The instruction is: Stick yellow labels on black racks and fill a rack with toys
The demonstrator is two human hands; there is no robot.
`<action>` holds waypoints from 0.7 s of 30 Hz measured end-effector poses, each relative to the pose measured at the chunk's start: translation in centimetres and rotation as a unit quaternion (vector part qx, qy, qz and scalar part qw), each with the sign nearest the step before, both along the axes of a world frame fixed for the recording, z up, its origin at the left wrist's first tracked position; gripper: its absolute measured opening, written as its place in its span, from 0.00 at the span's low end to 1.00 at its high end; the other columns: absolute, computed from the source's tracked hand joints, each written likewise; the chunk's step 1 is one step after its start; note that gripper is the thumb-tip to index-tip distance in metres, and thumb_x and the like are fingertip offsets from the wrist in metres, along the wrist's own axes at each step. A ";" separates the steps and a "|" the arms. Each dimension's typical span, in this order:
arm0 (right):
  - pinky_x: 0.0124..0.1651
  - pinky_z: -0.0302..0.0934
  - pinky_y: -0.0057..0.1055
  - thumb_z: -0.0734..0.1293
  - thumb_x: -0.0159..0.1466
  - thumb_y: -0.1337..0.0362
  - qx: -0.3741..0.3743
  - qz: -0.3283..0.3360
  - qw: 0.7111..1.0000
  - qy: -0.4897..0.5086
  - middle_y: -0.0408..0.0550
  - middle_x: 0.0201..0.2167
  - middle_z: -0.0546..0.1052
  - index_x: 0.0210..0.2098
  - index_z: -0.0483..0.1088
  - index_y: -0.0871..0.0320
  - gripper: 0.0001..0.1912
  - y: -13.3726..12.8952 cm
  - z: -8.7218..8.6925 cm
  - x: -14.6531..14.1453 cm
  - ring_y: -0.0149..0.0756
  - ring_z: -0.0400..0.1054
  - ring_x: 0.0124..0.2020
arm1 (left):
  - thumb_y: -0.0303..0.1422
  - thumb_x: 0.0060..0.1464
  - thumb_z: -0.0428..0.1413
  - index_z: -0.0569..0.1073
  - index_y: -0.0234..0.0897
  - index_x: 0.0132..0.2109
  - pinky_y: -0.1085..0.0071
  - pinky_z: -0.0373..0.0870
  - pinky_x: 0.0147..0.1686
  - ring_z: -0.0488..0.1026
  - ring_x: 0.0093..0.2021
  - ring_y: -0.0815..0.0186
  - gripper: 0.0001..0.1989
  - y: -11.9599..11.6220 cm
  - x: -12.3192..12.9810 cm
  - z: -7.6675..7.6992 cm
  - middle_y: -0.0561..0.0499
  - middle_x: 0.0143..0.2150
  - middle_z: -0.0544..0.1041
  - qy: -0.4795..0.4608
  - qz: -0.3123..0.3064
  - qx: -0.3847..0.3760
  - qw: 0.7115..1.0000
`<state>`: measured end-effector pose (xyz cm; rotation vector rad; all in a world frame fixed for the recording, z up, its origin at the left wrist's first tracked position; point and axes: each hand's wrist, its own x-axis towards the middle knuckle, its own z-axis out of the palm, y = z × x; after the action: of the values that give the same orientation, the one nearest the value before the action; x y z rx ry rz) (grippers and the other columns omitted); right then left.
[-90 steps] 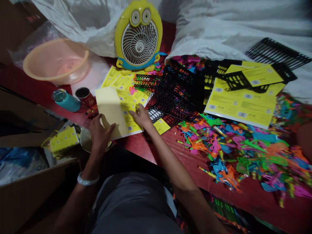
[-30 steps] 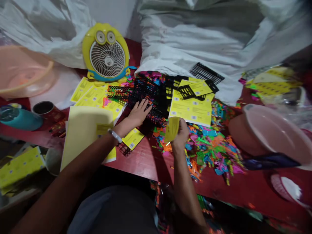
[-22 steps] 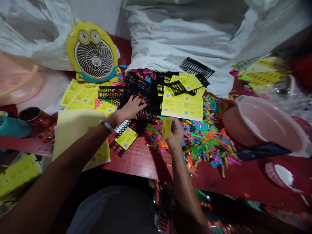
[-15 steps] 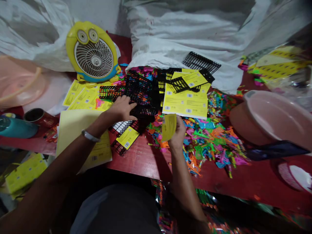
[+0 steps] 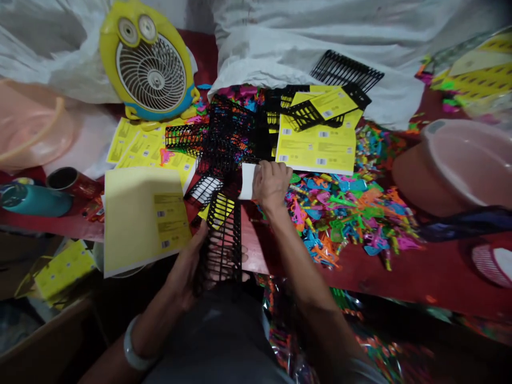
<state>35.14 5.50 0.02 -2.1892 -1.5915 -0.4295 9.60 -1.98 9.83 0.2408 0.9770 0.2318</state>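
Two tubs seen: peach tub [image 5: 61, 120] at left, pink tub [image 5: 420, 178] at right; something white [image 5: 504, 260] held in small basket [image 5: 483, 262]. One black rack [image 5: 236, 240], slatted, gripped in left hand [image 5: 188, 269] at near edge of surface [image 5: 253, 229]. One white card [image 5: 248, 180], slightly curved, pinched in right hand [image 5: 272, 184] beside heaped colourful plastic pieces [image 5: 340, 213].
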 end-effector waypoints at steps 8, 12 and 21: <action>0.50 0.55 0.45 0.58 0.71 0.67 0.081 0.086 0.993 0.000 0.55 0.38 0.74 0.48 0.74 0.59 0.14 0.8 0.6 -2.8 0.46 0.63 0.43 | 0.58 0.69 0.27 0.78 0.28 0.42 0.76 0.61 0.16 0.58 0.13 0.73 0.44 -1.1 0.3 0.7 0.50 0.19 0.70 -0.165 0.016 -0.190 0.968; 0.51 0.56 0.47 0.58 0.72 0.65 0.089 0.155 0.983 0.034 0.53 0.36 0.75 0.47 0.74 0.56 0.14 -0.6 0.8 -5.0 0.45 0.64 0.42 | 0.56 0.69 0.26 0.78 0.31 0.40 0.63 0.78 0.38 0.78 0.30 0.60 0.43 -1.3 0.5 0.1 0.42 0.28 0.79 -0.153 0.044 -0.160 0.974; 0.54 0.56 0.49 0.62 0.69 0.66 0.082 0.220 0.968 0.089 0.51 0.37 0.77 0.50 0.74 0.53 0.13 -5.5 1.7 -6.7 0.44 0.69 0.43 | 0.54 0.70 0.28 0.75 0.36 0.48 0.50 0.76 0.50 0.80 0.45 0.53 0.37 -0.4 -0.1 -1.2 0.42 0.39 0.82 -0.144 0.021 0.037 0.989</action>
<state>28.49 0.03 1.67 -1.6394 -1.8016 -0.2138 9.53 -2.34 8.59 0.2465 0.6879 0.3321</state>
